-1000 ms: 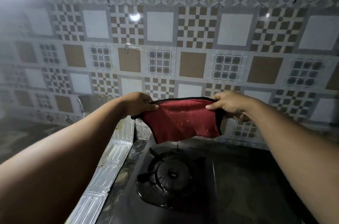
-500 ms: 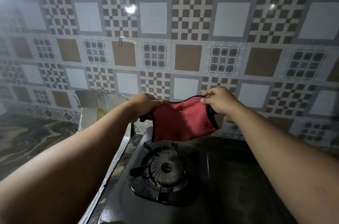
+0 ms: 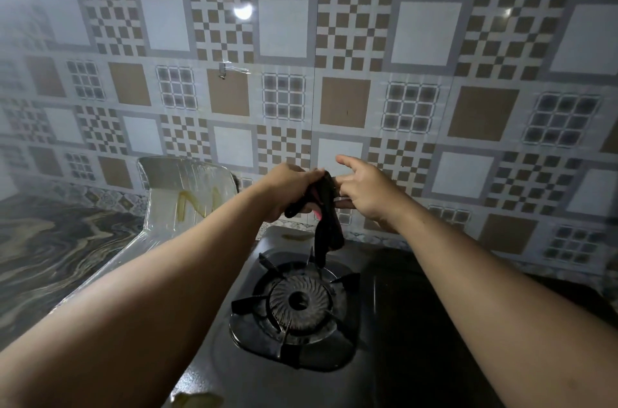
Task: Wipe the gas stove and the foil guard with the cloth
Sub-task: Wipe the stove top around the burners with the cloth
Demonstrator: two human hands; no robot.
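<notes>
Forearms fill the lower corners, both cut off by the frame's bottom edge. Between them lies the gas stove (image 3: 384, 324), dark and dimly lit; its right part sinks into shadow and its near edge runs out of view. A yellowish smear (image 3: 197, 400) sits at that near edge, half cropped. The burner (image 3: 299, 299) with its black pan support shows clearly. Above it hangs the cloth (image 3: 326, 227), bunched into a dark twist with only a sliver of red showing; its lower tip dangles just over the burner's far side. The left hand (image 3: 287, 188) is closed around the cloth's upper end, fingers hidden behind the knuckles. The right hand (image 3: 366, 188) is beside it with forefinger raised and fingers spread; whether its lower fingertips touch the cloth cannot be told. Left of the stove stands the foil guard (image 3: 187, 193), streaked with yellow grease, its lower run hidden behind the left arm. Beyond rises the patterned tiled wall (image 3: 418, 100).
</notes>
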